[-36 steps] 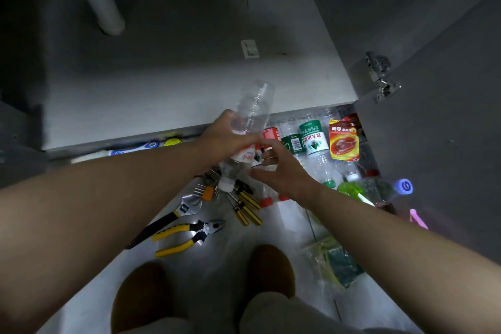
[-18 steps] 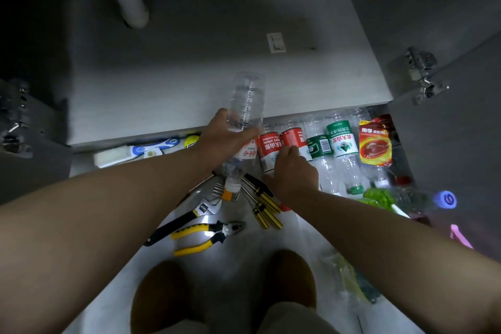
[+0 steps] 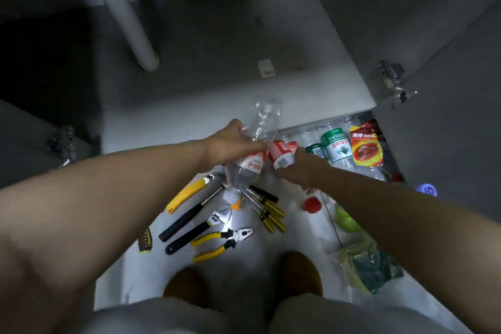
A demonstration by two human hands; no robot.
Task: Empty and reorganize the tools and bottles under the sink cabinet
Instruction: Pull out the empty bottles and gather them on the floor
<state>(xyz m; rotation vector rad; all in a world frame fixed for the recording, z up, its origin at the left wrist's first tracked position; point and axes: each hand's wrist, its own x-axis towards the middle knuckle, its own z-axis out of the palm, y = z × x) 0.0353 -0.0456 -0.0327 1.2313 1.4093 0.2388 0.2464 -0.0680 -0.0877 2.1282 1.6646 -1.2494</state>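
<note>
Holds the clear bottle [image 3: 249, 168] just above the front lip of the cabinet floor [image 3: 217, 95], neck down and base tipped toward the cabinet, with the left hand [image 3: 230, 148] clamped round its labelled waist (probably the firmest place to squeeze a thin, empty-looking bottle). Grips a second red-labelled bottle [image 3: 280, 156] alongside, touching the first, with the right hand [image 3: 301, 171] curled about its lower half and a red cap [image 3: 311, 205], likely its own, showing below the wrist. Seems to take two at once to save trips; cannot tell whether bound into the cabinet or out of it.

Just in front of the cabinet floor's right end, shows green-labelled bottles [image 3: 336, 146] and a red pouch [image 3: 366, 148] lying side by side, likely grouped by kind. In front of its middle, shows screwdrivers [image 3: 268, 211], pliers [image 3: 225, 243], a wrench [image 3: 217, 218] and a yellow-handled knife [image 3: 187, 194], set apart from the bottles, so presumably sorted too. At the back left of the cabinet floor, shows a white pipe [image 3: 127, 22] coming down.
</note>
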